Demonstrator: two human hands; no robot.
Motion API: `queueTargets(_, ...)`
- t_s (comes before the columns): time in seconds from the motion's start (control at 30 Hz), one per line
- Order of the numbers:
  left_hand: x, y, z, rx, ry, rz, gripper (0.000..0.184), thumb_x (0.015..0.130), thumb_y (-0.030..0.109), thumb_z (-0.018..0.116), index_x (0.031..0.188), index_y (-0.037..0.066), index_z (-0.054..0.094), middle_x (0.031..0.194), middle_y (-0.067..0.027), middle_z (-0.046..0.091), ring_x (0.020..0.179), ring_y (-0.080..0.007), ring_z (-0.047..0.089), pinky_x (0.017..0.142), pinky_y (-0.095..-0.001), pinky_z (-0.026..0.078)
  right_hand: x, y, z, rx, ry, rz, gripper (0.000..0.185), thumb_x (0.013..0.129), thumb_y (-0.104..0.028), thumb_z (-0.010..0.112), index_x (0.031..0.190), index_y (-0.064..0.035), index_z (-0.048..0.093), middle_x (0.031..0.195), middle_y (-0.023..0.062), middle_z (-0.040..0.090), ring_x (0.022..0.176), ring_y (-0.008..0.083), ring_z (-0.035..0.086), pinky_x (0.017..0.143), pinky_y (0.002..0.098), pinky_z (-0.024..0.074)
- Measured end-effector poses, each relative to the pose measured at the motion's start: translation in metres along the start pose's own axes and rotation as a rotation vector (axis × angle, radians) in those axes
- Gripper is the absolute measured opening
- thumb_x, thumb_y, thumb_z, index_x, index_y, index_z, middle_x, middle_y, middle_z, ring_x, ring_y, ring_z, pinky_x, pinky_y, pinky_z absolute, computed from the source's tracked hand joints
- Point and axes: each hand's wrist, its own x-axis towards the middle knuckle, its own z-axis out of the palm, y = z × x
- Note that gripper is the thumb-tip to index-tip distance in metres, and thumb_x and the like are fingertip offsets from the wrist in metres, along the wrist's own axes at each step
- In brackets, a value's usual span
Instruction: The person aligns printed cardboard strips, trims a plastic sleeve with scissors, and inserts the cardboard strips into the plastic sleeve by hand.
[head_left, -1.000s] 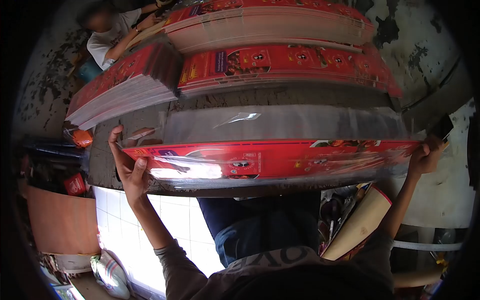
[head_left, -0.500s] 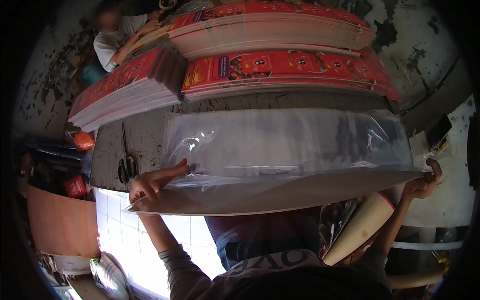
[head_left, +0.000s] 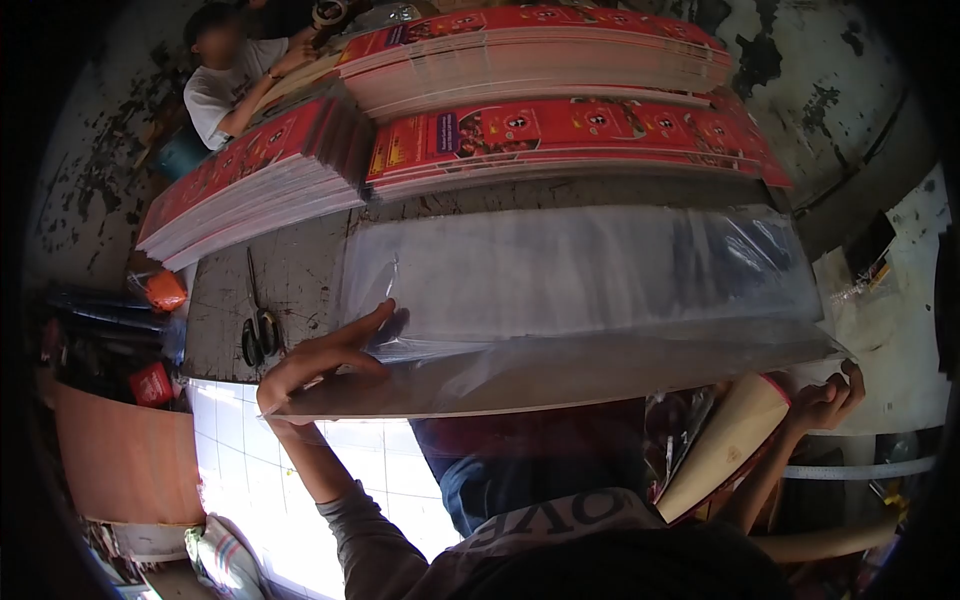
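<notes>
A long grey-brown board (head_left: pixel 560 385) lies across the table's near edge, with clear plastic film over part of its face. At its left end, my left hand (head_left: pixel 318 370) is closed around the edge, one finger stretched toward the film. My right hand (head_left: pixel 828 398) is at the other end, fingers curled in a pinch on the clear plastic at the corner; the exact grip is partly hidden. Just beyond the board, a flat pile of clear plastic sleeves (head_left: pixel 570 265) rests on the table.
Black-handled scissors (head_left: pixel 260 335) lie left of the sleeves on the scratched table (head_left: pixel 215 310). Stacks of red printed panels (head_left: pixel 560 135) stand along the back, with another stack (head_left: pixel 250 180) at the left. A co-worker (head_left: pixel 225 80) sits at the far left. A cardboard roll (head_left: pixel 725 445) leans below right.
My right hand has moved down and slightly left from the board's right corner. My left hand has shifted a little, its outstretched finger higher. More film now shows over the board's face.
</notes>
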Motion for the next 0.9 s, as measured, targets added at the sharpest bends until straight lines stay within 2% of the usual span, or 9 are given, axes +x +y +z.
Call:
queueTargets(0.03,0.0,-0.002,-0.005,0.111,-0.126,0.003,0.041,0.061,0.027,0.054,0.08,-0.008,0.062,0.115,-0.0304,0.043,0.108,-0.0383,0.045,0.091,-0.0393,0.035,-0.008,-0.001,-0.007,-0.002,-0.001,-0.002,0.05,0.091,-0.037,0.024,0.06,-0.0019,0.042,0.086,0.0101,0.055,0.067,0.0185,0.051,0.052,0.0287,0.0389)
queueTargets(0.2,-0.005,-0.002,-0.006,0.318,-0.181,-0.015,0.045,0.064,0.033,0.051,0.084,-0.005,0.064,0.119,-0.0272,0.042,0.109,-0.0347,0.045,0.093,-0.0357,0.034,-0.034,-0.009,-0.022,-0.204,-0.185,0.126,0.047,0.091,-0.04,0.022,0.078,-0.0014,0.045,0.095,0.0115,0.049,0.094,0.0234,0.046,0.077,0.0354,0.0383)
queueTargets(0.27,-0.004,-0.001,-0.006,0.299,-0.192,-0.006,0.042,0.069,0.033,0.052,0.085,-0.004,0.064,0.119,-0.0271,0.041,0.11,-0.0345,0.045,0.093,-0.0359,0.034,-0.011,-0.034,-0.006,0.025,0.035,0.233,0.045,0.091,-0.04,0.025,0.097,0.0018,0.041,0.107,0.0141,0.044,0.1,0.0264,0.046,0.083,0.0375,0.0376)
queueTargets(0.33,-0.017,-0.015,-0.02,0.119,-0.084,-0.008,0.042,0.077,0.034,0.053,0.095,-0.004,0.059,0.113,-0.0226,0.048,0.103,-0.0299,0.051,0.087,-0.034,0.038,-0.008,-0.048,0.001,0.175,-0.014,0.353,0.048,0.09,-0.039,0.029,0.109,0.0052,0.031,0.117,0.0158,0.037,0.105,0.0279,0.044,0.087,0.039,0.0367)
queueTargets(0.47,-0.04,-0.021,-0.034,-0.364,0.32,-0.315,0.045,0.078,0.032,0.06,0.105,-0.003,0.051,0.099,-0.0105,0.057,0.087,-0.0184,0.056,0.073,-0.0287,0.045,0.0,-0.099,0.003,0.566,-0.322,0.655,0.036,0.09,-0.03,0.035,0.096,0.0031,0.047,0.105,0.015,0.049,0.092,0.0262,0.051,0.078,0.0352,0.0414)
queueTargets(0.6,0.013,-0.013,-0.016,-0.454,0.879,-0.393,0.036,0.08,0.021,0.057,0.103,-0.005,0.051,0.093,-0.0141,0.06,0.074,-0.0161,0.062,0.058,-0.0243,0.05,0.018,-0.185,-0.014,1.286,-0.654,0.109,0.014,0.078,-0.013,0.054,0.081,0.0002,0.056,0.086,0.0115,0.057,0.073,0.0236,0.056,0.065,0.0348,0.0448)
queueTargets(0.67,0.027,-0.005,-0.018,-0.74,0.505,-0.324,0.032,0.083,0.021,0.05,0.102,-0.005,0.05,0.093,-0.0175,0.06,0.071,-0.018,0.063,0.053,-0.025,0.053,0.028,-0.23,-0.019,1.495,-0.738,-0.255,0.03,0.075,-0.025,0.061,0.088,0.0012,0.056,0.094,0.0137,0.056,0.085,0.0261,0.056,0.074,0.0346,0.0459)
queueTargets(0.73,0.035,0.001,-0.015,-0.797,0.562,-0.276,0.031,0.086,0.021,0.044,0.101,-0.005,0.049,0.091,-0.0201,0.059,0.07,-0.0203,0.063,0.051,-0.0266,0.055,0.027,-0.267,-0.025,1.484,-0.714,-0.346,0.041,0.076,-0.036,0.059,0.093,0.0014,0.055,0.097,0.0144,0.055,0.095,0.0261,0.053,0.083,0.0387,0.0419)
queueTargets(0.9,0.025,0.001,-0.017,-0.954,0.483,-0.079,0.035,0.085,0.018,0.038,0.106,-0.01,0.043,0.096,-0.0282,0.054,0.076,-0.0285,0.062,0.05,-0.0336,0.056,0.031,-0.278,-0.018,1.103,-0.756,-0.241,0.057,0.074,-0.051,0.053,0.098,0.0006,0.054,0.099,0.0145,0.053,0.096,0.0267,0.05,0.083,0.0447,0.037)
